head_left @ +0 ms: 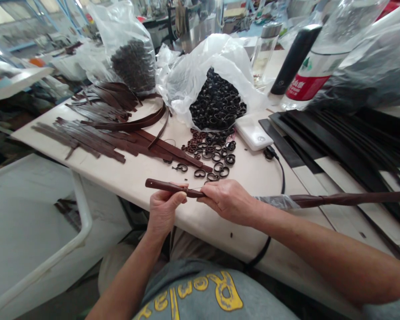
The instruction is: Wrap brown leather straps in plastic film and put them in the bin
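A long brown leather strap [165,185] lies across both hands at the table's front edge, with a punched hole near its left end. My left hand [163,209] is closed around it, thumb and fingers pinching by a small loop or band [186,189]. To the right, my right hand [228,200] grips the same strap, its fingertips wrapped over it. Past my right wrist the strap's far part [346,198] runs on, partly under clear plastic film. Just beyond the hands lie loose dark loops [200,173] and smaller brown loops [196,140].
An open plastic bag [216,49] of black loops stands mid-table. Brown straps [86,138] lie left, black straps [320,133] right. A white device [253,133] with a black cable, a dark flask [296,60] and a bottle [308,84] stand behind. A white bin [83,209] is at left.
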`<action>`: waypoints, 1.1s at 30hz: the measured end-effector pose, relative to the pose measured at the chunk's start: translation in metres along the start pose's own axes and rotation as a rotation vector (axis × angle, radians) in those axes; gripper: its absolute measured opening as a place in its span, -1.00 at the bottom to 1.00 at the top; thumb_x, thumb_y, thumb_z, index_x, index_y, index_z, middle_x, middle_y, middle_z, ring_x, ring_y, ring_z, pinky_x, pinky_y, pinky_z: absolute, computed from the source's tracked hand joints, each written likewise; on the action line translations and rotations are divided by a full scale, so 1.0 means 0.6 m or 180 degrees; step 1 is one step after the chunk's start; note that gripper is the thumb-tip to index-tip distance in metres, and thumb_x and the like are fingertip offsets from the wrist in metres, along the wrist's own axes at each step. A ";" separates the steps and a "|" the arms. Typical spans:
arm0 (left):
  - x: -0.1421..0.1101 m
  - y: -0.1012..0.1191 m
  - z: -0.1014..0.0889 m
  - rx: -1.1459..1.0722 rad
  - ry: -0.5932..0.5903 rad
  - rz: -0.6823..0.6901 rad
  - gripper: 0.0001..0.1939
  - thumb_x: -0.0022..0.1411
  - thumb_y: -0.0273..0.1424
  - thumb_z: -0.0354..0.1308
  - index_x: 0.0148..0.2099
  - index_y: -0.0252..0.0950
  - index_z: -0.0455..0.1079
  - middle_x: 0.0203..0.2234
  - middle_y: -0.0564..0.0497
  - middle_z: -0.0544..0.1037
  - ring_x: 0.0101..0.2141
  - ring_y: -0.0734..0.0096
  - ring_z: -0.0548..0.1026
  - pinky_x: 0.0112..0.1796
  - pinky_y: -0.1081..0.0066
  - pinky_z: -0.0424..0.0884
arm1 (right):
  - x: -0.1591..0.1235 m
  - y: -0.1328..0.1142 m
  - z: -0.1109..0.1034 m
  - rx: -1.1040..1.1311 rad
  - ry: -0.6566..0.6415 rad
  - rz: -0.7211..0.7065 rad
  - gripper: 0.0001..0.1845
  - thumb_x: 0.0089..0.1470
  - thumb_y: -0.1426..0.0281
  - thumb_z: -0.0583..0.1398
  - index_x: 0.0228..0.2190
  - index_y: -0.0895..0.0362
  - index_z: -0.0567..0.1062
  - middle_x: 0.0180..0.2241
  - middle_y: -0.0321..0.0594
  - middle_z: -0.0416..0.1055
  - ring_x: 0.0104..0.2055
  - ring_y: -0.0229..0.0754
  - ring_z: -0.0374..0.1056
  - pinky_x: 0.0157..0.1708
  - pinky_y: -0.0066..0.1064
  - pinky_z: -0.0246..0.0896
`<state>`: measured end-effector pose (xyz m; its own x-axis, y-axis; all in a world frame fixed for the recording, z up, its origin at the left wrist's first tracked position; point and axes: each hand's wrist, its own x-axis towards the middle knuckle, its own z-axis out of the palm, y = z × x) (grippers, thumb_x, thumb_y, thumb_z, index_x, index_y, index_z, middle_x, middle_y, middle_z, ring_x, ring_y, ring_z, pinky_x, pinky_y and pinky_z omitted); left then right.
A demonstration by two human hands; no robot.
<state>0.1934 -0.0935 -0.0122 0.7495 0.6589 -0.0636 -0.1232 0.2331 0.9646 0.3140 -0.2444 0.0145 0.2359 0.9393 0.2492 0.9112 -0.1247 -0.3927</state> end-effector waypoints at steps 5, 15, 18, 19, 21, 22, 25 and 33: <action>-0.011 -0.007 0.023 0.0403 -0.0541 0.0159 -0.86 -0.07 -0.36 0.41 -0.38 -0.28 0.61 -0.45 -0.01 0.59 -0.38 0.35 0.50 -0.31 0.40 0.44 | -0.002 -0.003 0.003 -0.0005 0.0064 -0.0049 -0.65 0.33 0.29 0.02 -0.42 0.19 0.42 -0.50 -0.22 0.45 -0.49 -0.27 0.30 -0.50 -0.44 -0.05; 0.009 -0.010 -0.013 0.0128 -0.0363 0.0234 -0.86 0.02 -0.38 0.39 -0.30 -0.22 0.61 -0.35 0.02 0.60 -0.32 0.43 0.49 -0.24 0.47 0.41 | 0.005 0.001 -0.021 0.0037 -0.0126 0.0336 -0.73 0.20 0.19 0.19 -0.33 0.17 0.45 -0.42 -0.20 0.50 -0.39 -0.19 0.38 -0.43 -0.43 0.01; -0.002 0.000 0.000 0.0284 -0.0585 0.0267 -0.85 0.03 -0.39 0.38 -0.27 -0.23 0.61 -0.35 0.00 0.60 -0.30 0.38 0.51 -0.21 0.42 0.43 | 0.003 -0.003 -0.014 0.0060 -0.0140 0.0307 -0.69 0.26 0.22 0.12 -0.42 0.16 0.43 -0.49 -0.22 0.45 -0.43 -0.20 0.35 -0.45 -0.43 0.00; -0.005 0.005 0.007 0.0351 -0.0699 0.0277 -0.85 0.04 -0.39 0.37 -0.27 -0.23 0.61 -0.35 0.00 0.60 -0.28 0.36 0.51 -0.19 0.41 0.43 | 0.002 -0.004 -0.013 0.0099 -0.0123 0.0285 -0.67 0.28 0.21 0.10 -0.43 0.16 0.43 -0.49 -0.21 0.45 -0.43 -0.21 0.35 -0.44 -0.43 0.01; -0.009 0.013 0.018 0.0421 -0.0885 0.0289 -0.85 0.05 -0.40 0.36 -0.26 -0.25 0.61 -0.34 -0.02 0.61 -0.25 0.32 0.52 -0.15 0.38 0.44 | 0.001 -0.006 -0.017 0.0218 -0.0099 0.0270 -0.67 0.29 0.21 0.07 -0.40 0.17 0.44 -0.44 -0.18 0.48 -0.40 -0.19 0.37 -0.41 -0.43 0.06; -0.007 0.018 0.020 0.0397 -0.0901 0.0284 -0.85 0.05 -0.40 0.36 -0.26 -0.25 0.61 -0.33 -0.02 0.61 -0.25 0.32 0.53 -0.15 0.38 0.44 | 0.001 -0.005 -0.023 0.0283 -0.0102 0.0284 -0.68 0.28 0.20 0.08 -0.34 0.17 0.45 -0.39 -0.15 0.50 -0.36 -0.18 0.39 -0.38 -0.42 0.09; 0.015 0.030 0.009 0.0049 -0.0533 0.0207 -0.81 0.01 -0.34 0.40 -0.28 -0.26 0.61 -0.37 -0.01 0.62 -0.38 0.44 0.52 -0.27 0.47 0.46 | 0.003 0.006 -0.052 0.0458 -0.0255 0.0516 -0.61 0.20 0.15 0.15 -0.07 0.17 0.43 -0.25 -0.12 0.51 -0.28 -0.13 0.40 -0.31 -0.40 0.15; 0.014 0.035 0.002 -0.0870 0.0183 0.0025 -0.57 0.01 -0.17 0.38 -0.10 -0.29 0.53 -0.25 -0.07 0.62 -0.32 0.38 0.55 -0.30 0.43 0.47 | 0.008 0.010 -0.070 0.1726 -0.0558 0.1013 -0.86 0.12 0.34 0.14 -0.40 0.13 0.46 -0.55 -0.38 0.31 -0.52 -0.32 0.19 -0.53 -0.51 0.08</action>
<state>0.1978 -0.0839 0.0081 0.7107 0.6991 -0.0781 -0.3056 0.4069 0.8609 0.3349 -0.2541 0.0504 0.3658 0.9270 -0.0829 0.4954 -0.2693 -0.8258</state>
